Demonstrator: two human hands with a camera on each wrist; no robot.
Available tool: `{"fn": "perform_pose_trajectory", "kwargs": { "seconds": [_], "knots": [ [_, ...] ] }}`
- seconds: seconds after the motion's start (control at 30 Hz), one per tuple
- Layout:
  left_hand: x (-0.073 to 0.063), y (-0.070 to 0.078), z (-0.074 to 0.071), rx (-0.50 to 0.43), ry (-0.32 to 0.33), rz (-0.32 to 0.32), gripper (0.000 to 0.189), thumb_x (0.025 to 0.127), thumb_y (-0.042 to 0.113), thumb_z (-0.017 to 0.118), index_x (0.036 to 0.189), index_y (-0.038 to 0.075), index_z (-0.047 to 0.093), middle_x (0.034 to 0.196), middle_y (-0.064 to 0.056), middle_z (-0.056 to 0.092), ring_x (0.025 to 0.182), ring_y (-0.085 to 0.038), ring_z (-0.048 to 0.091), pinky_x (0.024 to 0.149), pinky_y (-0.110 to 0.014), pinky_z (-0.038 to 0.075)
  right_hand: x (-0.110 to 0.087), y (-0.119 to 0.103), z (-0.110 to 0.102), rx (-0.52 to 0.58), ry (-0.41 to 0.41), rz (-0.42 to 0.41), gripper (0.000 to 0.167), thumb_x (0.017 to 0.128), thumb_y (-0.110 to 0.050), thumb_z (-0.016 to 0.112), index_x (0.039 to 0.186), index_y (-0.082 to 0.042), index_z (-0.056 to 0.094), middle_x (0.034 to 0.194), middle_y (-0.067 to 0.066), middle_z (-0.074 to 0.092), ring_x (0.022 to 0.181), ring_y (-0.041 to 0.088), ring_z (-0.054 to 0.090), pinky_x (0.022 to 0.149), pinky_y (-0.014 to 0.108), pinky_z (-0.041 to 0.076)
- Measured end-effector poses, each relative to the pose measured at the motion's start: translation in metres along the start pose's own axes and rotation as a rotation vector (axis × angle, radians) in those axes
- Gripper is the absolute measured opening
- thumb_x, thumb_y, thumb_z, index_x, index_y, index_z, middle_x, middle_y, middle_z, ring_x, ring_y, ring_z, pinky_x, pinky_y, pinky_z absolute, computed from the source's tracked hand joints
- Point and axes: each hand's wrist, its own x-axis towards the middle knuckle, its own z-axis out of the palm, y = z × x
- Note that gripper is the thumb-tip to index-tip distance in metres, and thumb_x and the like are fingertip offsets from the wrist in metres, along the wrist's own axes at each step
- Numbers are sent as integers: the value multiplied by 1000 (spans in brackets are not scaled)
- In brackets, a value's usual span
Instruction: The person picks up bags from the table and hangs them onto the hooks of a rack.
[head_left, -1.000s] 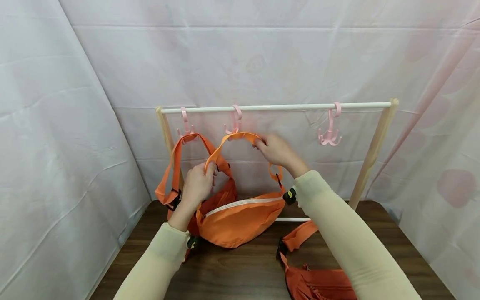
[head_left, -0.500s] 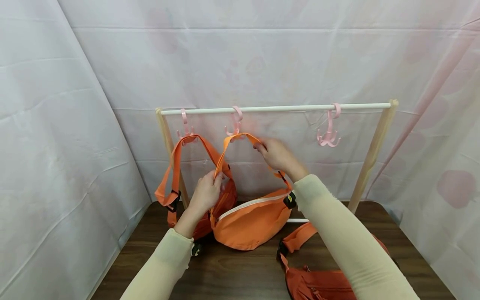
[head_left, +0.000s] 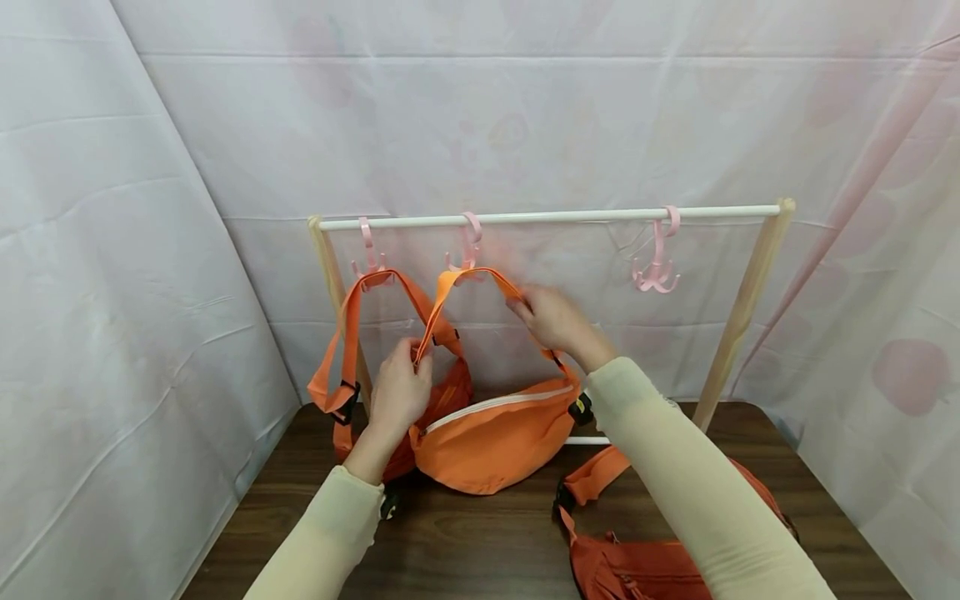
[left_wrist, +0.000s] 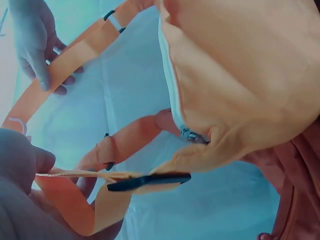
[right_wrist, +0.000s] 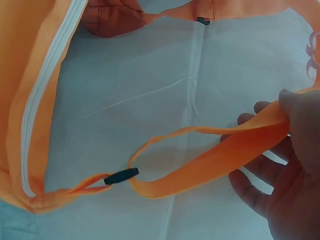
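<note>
In the head view a bright orange waist bag (head_left: pixel 495 442) with a white zipper hangs below the rack's middle pink hook (head_left: pixel 470 242). Its strap (head_left: pixel 442 302) arches up right at that hook's prongs. My left hand (head_left: pixel 401 387) pinches the strap's left side between thumb and fingers. Higher up, my right hand (head_left: pixel 555 321) holds the strap's right side; in the right wrist view the thumb lies over the webbing (right_wrist: pixel 225 155) and the fingers behind it. A black slider (right_wrist: pixel 121 176) joins strap and bag there. Behind my left hand, a darker orange waist bag (head_left: pixel 450 392) hangs from the left hook (head_left: pixel 369 250).
A white rail (head_left: pixel 570 217) on wooden posts spans the back of the table. Another pink hook (head_left: pixel 657 262) hangs toward its right end. A rust-orange waist bag (head_left: pixel 637 567) lies on the dark wooden table (head_left: pixel 465 542) at front right, partly behind my right sleeve.
The bright orange bag has swung right, then slightly back left. My left hand has lowered a little along with the strap; my right hand has shifted slightly down and right. Both keep hold.
</note>
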Motion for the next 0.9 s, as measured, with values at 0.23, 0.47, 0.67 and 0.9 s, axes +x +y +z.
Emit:
{"fn": "perform_pose_trajectory", "kwargs": {
  "seconds": [0.23,0.47,0.67,0.9],
  "knots": [
    [3,-1,0,20,93,56,45,110,34,61,145,6,58,101,-6,68,71,-23,63,60,-41,51,0,-5,-1,0,32,-45,23,109,-30,63,99,-10,60,76,6,51,65,25,51,63,39,43],
    [18,19,-1,68,218,303,57,100,16,77,149,3,52,120,-15,67,95,-32,70,73,-50,60,5,-16,-5,7,212,-206,48,105,-20,70,149,-8,55,122,11,71,96,27,70,86,44,58],
    [43,49,-8,175,289,566,61,99,7,74,155,6,49,145,-17,56,110,-37,67,86,-52,61,10,-26,-9,-31,353,-392,40,102,-7,73,140,-5,62,123,13,73,94,27,72,85,44,60],
    [61,67,-9,136,222,587,35,106,5,63,142,6,65,141,-12,63,121,-32,66,99,-48,57,13,-35,-11,-120,411,-443,24,102,-3,70,126,-7,73,113,9,76,100,29,73,91,44,58]
  ]
}}
